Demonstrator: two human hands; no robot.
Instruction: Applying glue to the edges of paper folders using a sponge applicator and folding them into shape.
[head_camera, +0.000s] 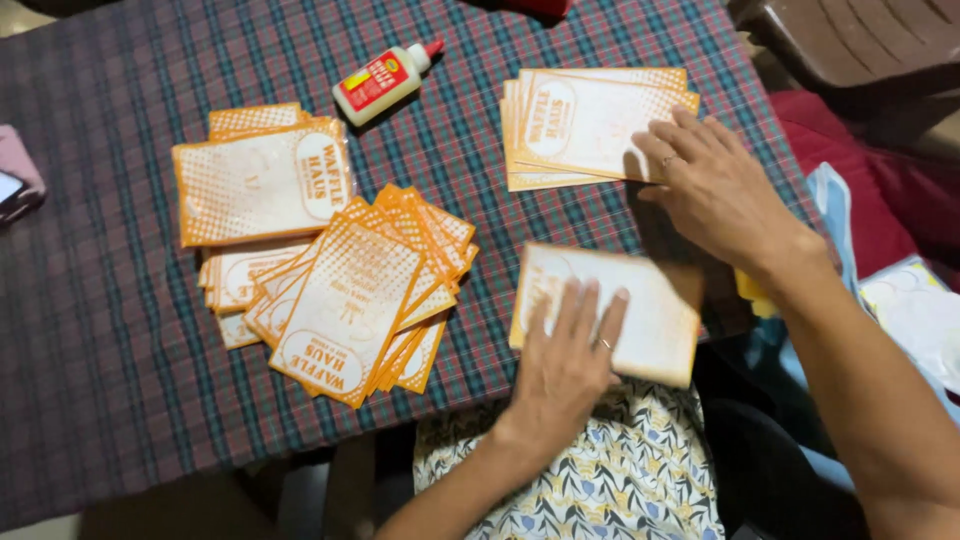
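Observation:
My left hand (567, 355) presses flat, fingers spread, on a single orange-and-white paper bag (655, 315) at the table's near edge. My right hand (712, 185) rests with fingers apart on the right edge of a neat stack of the same bags (580, 125) at the far right. A fanned pile of bags (355, 290) lies in the middle, with another stack (260, 185) to its left. A white glue bottle with a red cap (385, 80) lies on its side at the far middle.
A dark plaid cloth (100, 330) covers the table. A phone in a pink case (15, 185) sits at the left edge. A brown chair (860, 40) stands at the back right, with red and blue fabric (880, 215) beside it.

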